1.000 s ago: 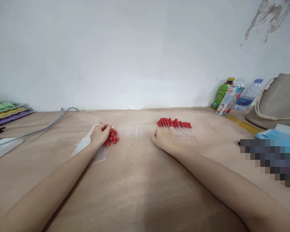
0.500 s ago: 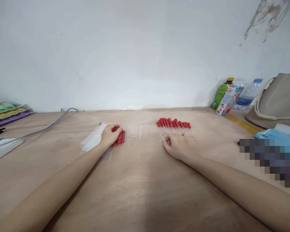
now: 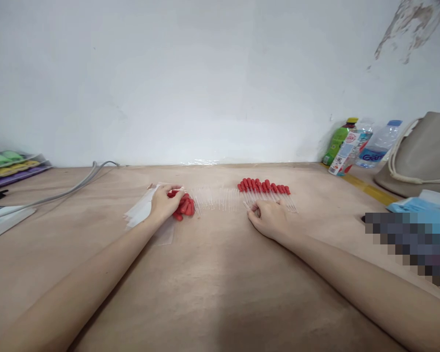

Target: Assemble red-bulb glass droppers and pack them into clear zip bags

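Observation:
My left hand rests curled on a heap of loose red rubber bulbs, its fingers closed over some of them. Right of the heap lies a row of clear glass tubes. Further right is a row of finished droppers with red bulbs, tips pointing toward me. My right hand lies just in front of that row, fingers pinched together at the tip of one dropper.
Clear plastic bags lie under and left of my left hand. A grey cable runs along the left. Bottles and a beige bag stand at the back right, a blue pack near them.
My left hand has pushed the red bulbs to the right, and the clear tubes have slid right with them. My right hand moved right and toward me, from the tubes to the dropper tips.

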A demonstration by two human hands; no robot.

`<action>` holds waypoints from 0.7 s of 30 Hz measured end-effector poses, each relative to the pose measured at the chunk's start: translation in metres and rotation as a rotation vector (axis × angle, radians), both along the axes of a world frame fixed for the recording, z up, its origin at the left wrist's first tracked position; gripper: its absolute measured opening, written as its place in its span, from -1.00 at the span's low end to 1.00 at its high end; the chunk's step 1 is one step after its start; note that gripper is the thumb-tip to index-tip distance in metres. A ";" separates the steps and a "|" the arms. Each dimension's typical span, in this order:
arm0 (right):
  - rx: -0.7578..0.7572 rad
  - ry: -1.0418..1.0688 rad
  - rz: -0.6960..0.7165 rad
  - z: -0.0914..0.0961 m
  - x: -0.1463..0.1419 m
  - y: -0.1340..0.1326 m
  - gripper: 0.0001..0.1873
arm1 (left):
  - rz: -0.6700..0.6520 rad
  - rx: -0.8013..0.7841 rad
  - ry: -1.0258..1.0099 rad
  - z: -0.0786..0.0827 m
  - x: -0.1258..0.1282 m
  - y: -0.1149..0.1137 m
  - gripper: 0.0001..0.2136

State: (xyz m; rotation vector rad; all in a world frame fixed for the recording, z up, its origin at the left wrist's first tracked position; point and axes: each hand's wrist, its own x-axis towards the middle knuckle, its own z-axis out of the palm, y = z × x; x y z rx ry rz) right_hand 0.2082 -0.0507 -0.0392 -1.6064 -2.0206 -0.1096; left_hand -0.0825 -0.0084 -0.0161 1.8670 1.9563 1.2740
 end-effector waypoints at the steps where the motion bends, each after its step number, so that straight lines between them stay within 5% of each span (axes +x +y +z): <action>1: 0.002 -0.001 -0.008 0.000 -0.001 0.002 -0.83 | -0.006 0.044 0.053 0.003 -0.001 -0.002 -0.73; 3: 0.007 0.000 -0.018 0.000 -0.004 0.005 -0.82 | -0.086 0.129 0.177 0.013 -0.001 -0.006 -0.75; 5: 0.011 0.006 -0.016 0.000 -0.005 0.006 -0.82 | -0.304 0.137 0.312 0.024 -0.001 -0.011 -0.75; 7: 0.011 0.016 -0.011 0.000 -0.006 0.005 -0.81 | -0.582 0.045 0.489 0.034 -0.001 -0.017 -0.72; 9: 0.002 0.029 -0.011 0.000 -0.005 0.002 -0.81 | -0.723 -0.040 0.626 0.041 -0.001 -0.020 -0.65; 15: -0.025 0.043 0.012 0.003 -0.001 -0.006 -0.83 | -0.796 -0.113 0.652 0.043 -0.005 -0.016 -0.78; 21: -0.046 0.055 0.000 0.006 -0.002 -0.010 -0.79 | -0.773 -0.166 0.299 0.050 -0.007 -0.019 -0.76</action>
